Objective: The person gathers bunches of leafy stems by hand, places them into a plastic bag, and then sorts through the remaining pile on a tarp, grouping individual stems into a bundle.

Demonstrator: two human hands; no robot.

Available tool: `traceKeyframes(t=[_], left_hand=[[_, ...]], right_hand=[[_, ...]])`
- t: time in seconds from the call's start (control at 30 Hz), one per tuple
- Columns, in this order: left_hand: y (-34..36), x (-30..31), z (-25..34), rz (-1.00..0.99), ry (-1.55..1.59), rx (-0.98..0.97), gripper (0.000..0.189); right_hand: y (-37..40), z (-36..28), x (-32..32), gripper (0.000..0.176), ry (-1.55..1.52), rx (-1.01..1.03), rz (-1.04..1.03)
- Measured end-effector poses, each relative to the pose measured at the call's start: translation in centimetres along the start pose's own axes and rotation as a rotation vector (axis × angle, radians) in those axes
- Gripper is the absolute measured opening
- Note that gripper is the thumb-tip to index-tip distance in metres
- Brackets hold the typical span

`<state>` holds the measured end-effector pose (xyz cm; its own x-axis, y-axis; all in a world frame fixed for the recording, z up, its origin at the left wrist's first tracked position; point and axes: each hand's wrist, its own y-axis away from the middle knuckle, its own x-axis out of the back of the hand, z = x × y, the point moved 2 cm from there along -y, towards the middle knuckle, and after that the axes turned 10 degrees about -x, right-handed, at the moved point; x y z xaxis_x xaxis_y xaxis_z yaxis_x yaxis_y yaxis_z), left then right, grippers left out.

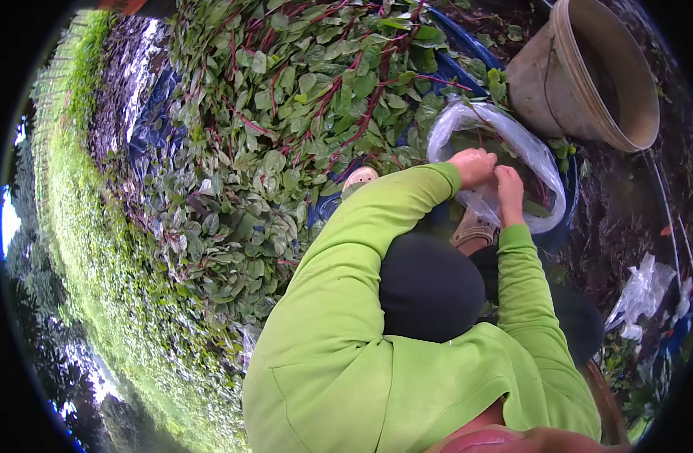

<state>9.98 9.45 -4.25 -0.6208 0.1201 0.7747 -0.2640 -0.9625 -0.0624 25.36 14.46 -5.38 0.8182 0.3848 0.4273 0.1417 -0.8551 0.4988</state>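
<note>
My left hand [475, 166] is closed over the near edge of a clear plastic bag [541, 155], its fingers pinched. Close beside it on the right, my right hand [509, 192] is also closed, and the fingertips of both hands nearly meet. What lies between the fingers is too small to make out. The bag stands open, its rim folded in a loose ring, with dark stems inside. Left of my hands spreads a large heap of leafy greens with red stems [286, 113] on a blue tarp [456, 72].
A grey bucket [539, 83] lies tilted behind the bag at the right. My shoes [473, 230] are below my hands. Crumpled clear plastic [642, 291] lies on dark soil at the far right. Green plants [127, 279] grow along the left.
</note>
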Motion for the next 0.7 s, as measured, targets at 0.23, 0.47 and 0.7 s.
traceKeyframes(t=[0.23,0.47,0.7], left_hand=[[2.0,2.5,0.6,0.062,-0.177,-0.110,0.021],[15.0,17.1,-2.3,1.029,-0.322,0.337,0.039],[31.9,15.9,-8.1,1.273,-0.538,1.077,0.047]], right_hand=[[-0.7,1.5,-0.2,0.025,-0.007,0.083,0.089],[9.8,-6.6,-2.9,0.019,0.336,0.811,0.275],[9.2,0.1,-15.6,0.025,0.331,0.794,-0.387]])
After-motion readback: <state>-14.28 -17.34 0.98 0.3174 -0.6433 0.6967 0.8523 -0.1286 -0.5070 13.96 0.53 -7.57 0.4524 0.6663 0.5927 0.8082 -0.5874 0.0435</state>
